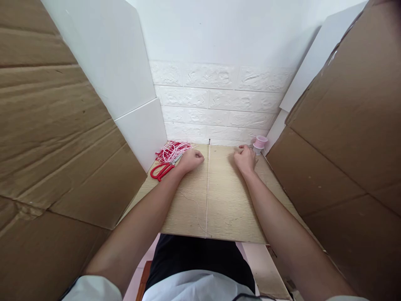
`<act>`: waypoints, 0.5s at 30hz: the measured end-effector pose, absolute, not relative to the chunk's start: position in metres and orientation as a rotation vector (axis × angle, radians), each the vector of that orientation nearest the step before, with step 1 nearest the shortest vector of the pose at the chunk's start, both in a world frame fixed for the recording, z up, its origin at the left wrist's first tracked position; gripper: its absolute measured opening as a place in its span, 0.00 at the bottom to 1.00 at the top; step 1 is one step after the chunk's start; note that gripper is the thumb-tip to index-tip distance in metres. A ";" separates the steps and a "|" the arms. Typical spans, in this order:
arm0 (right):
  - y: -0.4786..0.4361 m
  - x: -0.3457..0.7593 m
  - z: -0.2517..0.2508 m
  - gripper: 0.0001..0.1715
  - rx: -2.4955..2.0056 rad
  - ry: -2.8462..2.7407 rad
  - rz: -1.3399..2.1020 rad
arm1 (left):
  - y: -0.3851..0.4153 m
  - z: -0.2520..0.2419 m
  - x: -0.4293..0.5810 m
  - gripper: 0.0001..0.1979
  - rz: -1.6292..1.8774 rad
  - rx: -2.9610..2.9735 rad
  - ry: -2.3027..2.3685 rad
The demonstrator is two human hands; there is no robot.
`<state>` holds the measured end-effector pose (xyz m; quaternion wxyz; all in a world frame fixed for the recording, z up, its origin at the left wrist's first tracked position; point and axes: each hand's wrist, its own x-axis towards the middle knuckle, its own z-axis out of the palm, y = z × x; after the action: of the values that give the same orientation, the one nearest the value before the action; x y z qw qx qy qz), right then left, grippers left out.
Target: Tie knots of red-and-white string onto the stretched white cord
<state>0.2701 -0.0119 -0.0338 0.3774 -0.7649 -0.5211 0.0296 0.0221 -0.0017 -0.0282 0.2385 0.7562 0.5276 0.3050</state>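
Pale wooden board (225,200): bears both fists.
Left hand (191,160): clenched, just beside red-handled scissors (161,170).
Right hand (246,158): clenched, just beside small pink plastic spool (260,143).
Thin white cord (207,188): taut along board's middle, between hands.
Risk: sideways nudge could topple spool.

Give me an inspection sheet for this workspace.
Surface: wood board, lying flat.
Work items: white string down the board's middle; pink spool by right hand; cord pile and red scissors by left hand.
Clutter: thin loose thread left of the string.
Hands: left hand and right hand fisted on the board, flanking the string.
Cables: nothing seen.
Surroundings: cardboard both sides, brick wall behind.
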 end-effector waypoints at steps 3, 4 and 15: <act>-0.020 0.250 -0.028 0.18 -1.743 -1.392 0.078 | -0.002 -0.026 0.024 0.11 0.872 1.980 1.385; -0.023 0.241 -0.027 0.16 -1.638 -1.441 0.159 | -0.003 -0.024 0.025 0.13 0.886 1.943 1.364; -0.049 0.192 -0.016 0.27 -1.378 -1.459 0.883 | -0.024 0.004 0.034 0.25 0.972 1.747 1.021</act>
<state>0.1925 -0.0487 -0.0160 0.4569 -0.5590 -0.5920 0.3581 0.0343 -0.0245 0.0041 0.4334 0.7014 0.4099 0.3901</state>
